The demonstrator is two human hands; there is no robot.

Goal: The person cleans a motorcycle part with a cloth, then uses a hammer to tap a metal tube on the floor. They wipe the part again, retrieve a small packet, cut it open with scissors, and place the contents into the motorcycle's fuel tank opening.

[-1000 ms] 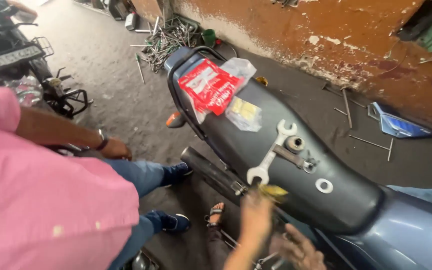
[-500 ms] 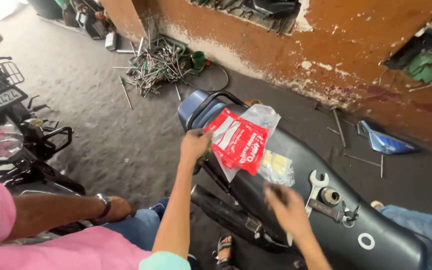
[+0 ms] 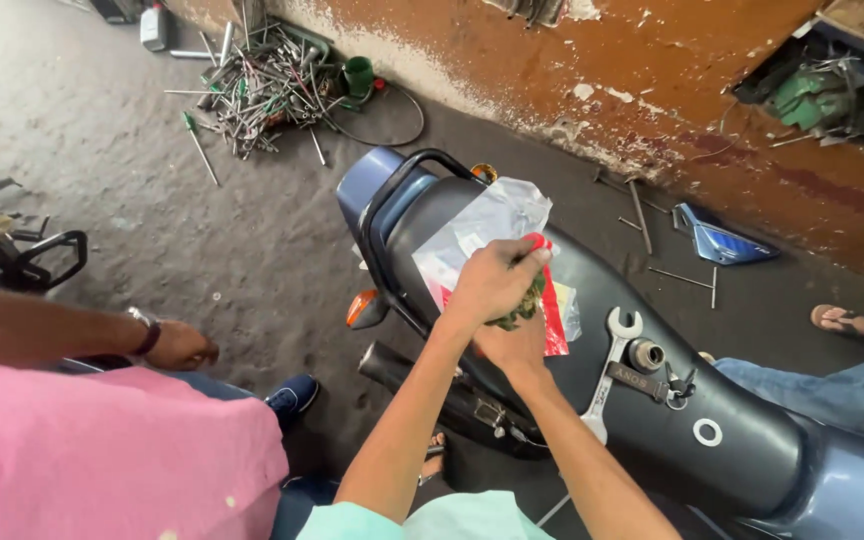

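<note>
While my left hand (image 3: 492,285) pinches the plastic bag (image 3: 487,235) on the motorcycle seat (image 3: 652,420), my right hand (image 3: 512,345) grips it from underneath.

Both hands (image 3: 504,305) on plastic packet (image 3: 487,232), motorcycle seat (image 3: 672,420), spanner (image 3: 607,372) beside

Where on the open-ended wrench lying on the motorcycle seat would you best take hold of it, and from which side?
Grip the wrench by its bare lower shank, coming from above with fingers across its width. It lies flat on the seat, and small parts crowd the upper end.
</note>
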